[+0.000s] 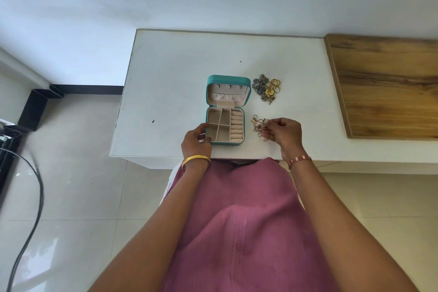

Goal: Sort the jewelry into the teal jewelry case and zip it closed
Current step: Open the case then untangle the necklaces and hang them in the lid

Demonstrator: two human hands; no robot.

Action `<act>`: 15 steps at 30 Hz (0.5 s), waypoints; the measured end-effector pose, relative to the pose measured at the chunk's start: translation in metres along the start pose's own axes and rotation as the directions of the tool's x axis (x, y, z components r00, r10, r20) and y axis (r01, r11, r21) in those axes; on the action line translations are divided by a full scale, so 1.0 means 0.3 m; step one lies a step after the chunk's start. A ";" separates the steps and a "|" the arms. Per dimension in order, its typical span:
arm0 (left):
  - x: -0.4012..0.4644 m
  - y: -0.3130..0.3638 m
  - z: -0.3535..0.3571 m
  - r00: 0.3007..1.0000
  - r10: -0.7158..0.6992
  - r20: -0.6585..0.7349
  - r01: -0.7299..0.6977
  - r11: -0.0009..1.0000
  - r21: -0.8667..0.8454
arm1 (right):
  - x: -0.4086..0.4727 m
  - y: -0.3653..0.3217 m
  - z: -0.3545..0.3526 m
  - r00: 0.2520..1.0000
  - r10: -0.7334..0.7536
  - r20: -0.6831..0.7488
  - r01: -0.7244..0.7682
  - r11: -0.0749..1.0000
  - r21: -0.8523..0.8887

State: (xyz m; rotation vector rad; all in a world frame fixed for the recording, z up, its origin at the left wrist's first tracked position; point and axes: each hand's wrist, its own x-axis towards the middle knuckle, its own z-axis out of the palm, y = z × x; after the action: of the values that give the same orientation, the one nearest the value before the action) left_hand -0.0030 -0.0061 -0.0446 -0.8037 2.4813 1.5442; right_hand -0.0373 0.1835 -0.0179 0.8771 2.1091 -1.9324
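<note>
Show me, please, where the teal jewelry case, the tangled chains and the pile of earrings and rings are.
teal jewelry case (pixel 228 77): head view, far edge of open lid.
tangled chains (pixel 257 124): head view, middle of tangle, at right hand's fingertips.
pile of earrings and rings (pixel 266 90): head view, pile's middle.

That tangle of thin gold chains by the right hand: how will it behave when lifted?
Probably floppy: the gold chains lie in loose loops on the white table. Likely light, since the right hand pinches them with fingertips alone. The strands overlap, so they may snag and rise as one clump.
</note>
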 end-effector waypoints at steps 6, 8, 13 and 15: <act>-0.005 0.002 0.001 1.000 -0.008 -0.015 0.007 1.000 -0.024 | -0.017 0.029 0.039 0.991 -0.114 -0.069 0.098 0.976 -0.196; -0.006 0.003 0.000 1.000 -0.016 -0.019 0.016 0.999 -0.037 | -0.048 0.033 0.071 0.987 -0.163 0.004 0.158 0.949 -0.271; -0.011 0.011 -0.006 1.000 -0.008 -0.029 0.005 0.997 -0.076 | -0.088 0.058 0.164 0.971 -0.212 0.106 0.237 0.850 -0.470; -0.005 0.011 -0.011 0.999 -0.009 -0.035 0.006 0.996 -0.092 | -0.089 0.054 0.186 0.965 -0.243 0.095 0.257 0.821 -0.510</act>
State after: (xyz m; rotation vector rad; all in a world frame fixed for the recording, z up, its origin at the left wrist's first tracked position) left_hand -0.0027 -0.0072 -0.0397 -0.8608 2.4442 1.6660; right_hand -0.0222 0.1222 -0.0280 0.4750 2.6446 -1.3168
